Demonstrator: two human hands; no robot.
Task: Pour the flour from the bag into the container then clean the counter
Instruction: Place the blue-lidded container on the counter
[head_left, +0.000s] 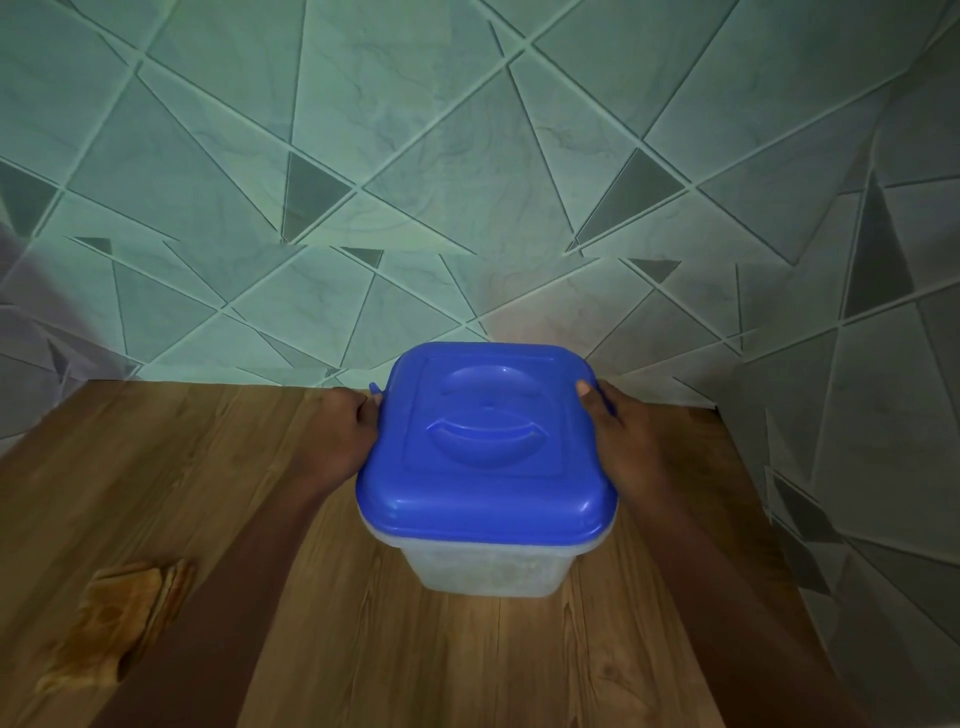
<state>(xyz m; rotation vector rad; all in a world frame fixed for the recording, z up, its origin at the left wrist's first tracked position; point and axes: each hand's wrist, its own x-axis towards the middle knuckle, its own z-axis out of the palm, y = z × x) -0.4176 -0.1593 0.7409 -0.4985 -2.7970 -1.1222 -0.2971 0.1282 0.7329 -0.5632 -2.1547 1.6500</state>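
Observation:
A translucent square container (491, 564) with a blue lid (488, 441) stands on the wooden counter (363, 649) near the back wall. My left hand (345, 431) grips the container's left side just under the lid's edge. My right hand (623, 436) holds the right side, thumb resting on the lid's rim. The lid sits flat on the container. A brown folded cloth (117, 621) lies on the counter at the near left. No flour bag is in view.
A grey-green tiled wall (467, 182) rises close behind the container and wraps around the counter's right side (857, 467). Bare wooden surface stretches to the left of the container and in front of it.

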